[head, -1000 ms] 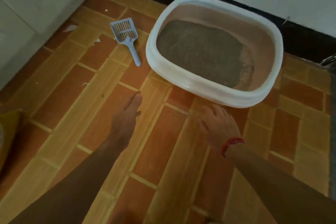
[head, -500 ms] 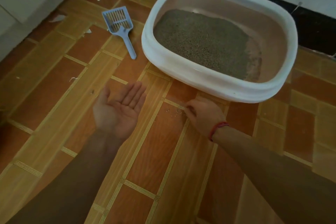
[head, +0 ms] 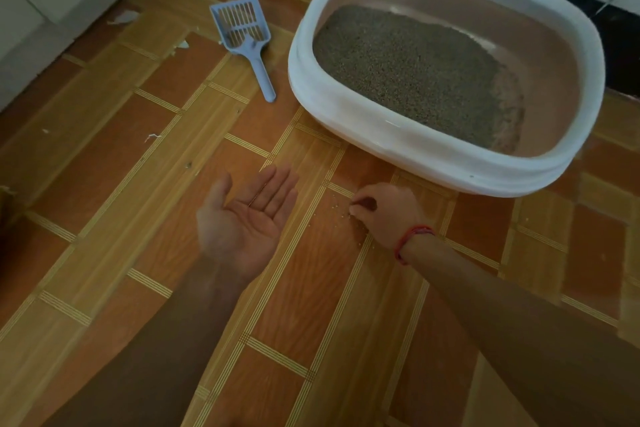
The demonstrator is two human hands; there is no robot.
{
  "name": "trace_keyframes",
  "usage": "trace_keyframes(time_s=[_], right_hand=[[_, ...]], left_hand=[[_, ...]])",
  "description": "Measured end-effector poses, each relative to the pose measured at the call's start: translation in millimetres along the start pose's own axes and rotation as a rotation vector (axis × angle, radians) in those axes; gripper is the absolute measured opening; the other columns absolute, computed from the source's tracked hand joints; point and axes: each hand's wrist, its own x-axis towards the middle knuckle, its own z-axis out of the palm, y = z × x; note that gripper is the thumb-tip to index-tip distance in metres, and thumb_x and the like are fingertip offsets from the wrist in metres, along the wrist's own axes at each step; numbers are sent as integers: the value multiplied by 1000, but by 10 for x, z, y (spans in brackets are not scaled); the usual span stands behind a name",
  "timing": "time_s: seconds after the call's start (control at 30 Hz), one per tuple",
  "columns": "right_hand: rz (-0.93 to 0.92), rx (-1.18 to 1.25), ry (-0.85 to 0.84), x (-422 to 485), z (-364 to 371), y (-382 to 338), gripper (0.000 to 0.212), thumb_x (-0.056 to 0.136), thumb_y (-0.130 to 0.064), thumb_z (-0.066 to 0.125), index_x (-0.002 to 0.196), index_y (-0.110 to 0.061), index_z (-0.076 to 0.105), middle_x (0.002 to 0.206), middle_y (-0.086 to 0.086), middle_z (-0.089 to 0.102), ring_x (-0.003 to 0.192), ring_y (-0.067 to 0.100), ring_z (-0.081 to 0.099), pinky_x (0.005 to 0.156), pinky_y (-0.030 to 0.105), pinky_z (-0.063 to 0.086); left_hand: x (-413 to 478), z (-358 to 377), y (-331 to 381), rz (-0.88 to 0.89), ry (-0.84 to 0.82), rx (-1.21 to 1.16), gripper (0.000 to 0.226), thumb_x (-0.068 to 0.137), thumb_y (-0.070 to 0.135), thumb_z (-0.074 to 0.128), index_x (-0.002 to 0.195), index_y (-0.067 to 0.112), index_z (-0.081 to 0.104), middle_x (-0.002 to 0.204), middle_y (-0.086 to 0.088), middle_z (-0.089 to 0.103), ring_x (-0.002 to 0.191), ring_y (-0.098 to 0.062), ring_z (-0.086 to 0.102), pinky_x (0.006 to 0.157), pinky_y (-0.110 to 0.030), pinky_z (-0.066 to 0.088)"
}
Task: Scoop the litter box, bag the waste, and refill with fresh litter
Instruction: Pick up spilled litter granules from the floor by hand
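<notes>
While left hand (head: 247, 218) lies open palm-up, right hand (head: 386, 211) pinches litter grains (head: 347, 217).

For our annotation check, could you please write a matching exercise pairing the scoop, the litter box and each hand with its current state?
1. scoop
2. litter box
3. left hand
4. right hand

A. palm up, fingers straight
B. pinching at scattered grains on the floor
C. lying untouched on the floor
D. holding grey litter

Pairs: 1-C, 2-D, 3-A, 4-B.
</notes>
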Motion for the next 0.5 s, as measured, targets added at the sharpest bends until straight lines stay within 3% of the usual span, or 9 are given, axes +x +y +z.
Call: trace_keyframes(time_s=[0.13, 0.5], right_hand=[[23, 19, -15, 37, 12, -32, 8, 89, -38, 63, 84, -35, 68, 92, -14, 65, 88, 7, 58, 76, 26, 49], [45, -68, -49, 50, 8, -136, 19, 96, -31, 54, 94, -22, 70, 95, -2, 64, 88, 16, 60, 77, 34, 54]], left_hand=[[40, -22, -17, -6, 15, 32, 56, 103, 41, 35, 123, -5, 59, 121, -21, 68, 114, -34, 66, 108, -42, 43], [73, -94, -62, -29, 27, -7, 52, 101, 37, 38, 123, -6, 59, 121, -23, 67, 114, -35, 66, 105, -42, 46]])
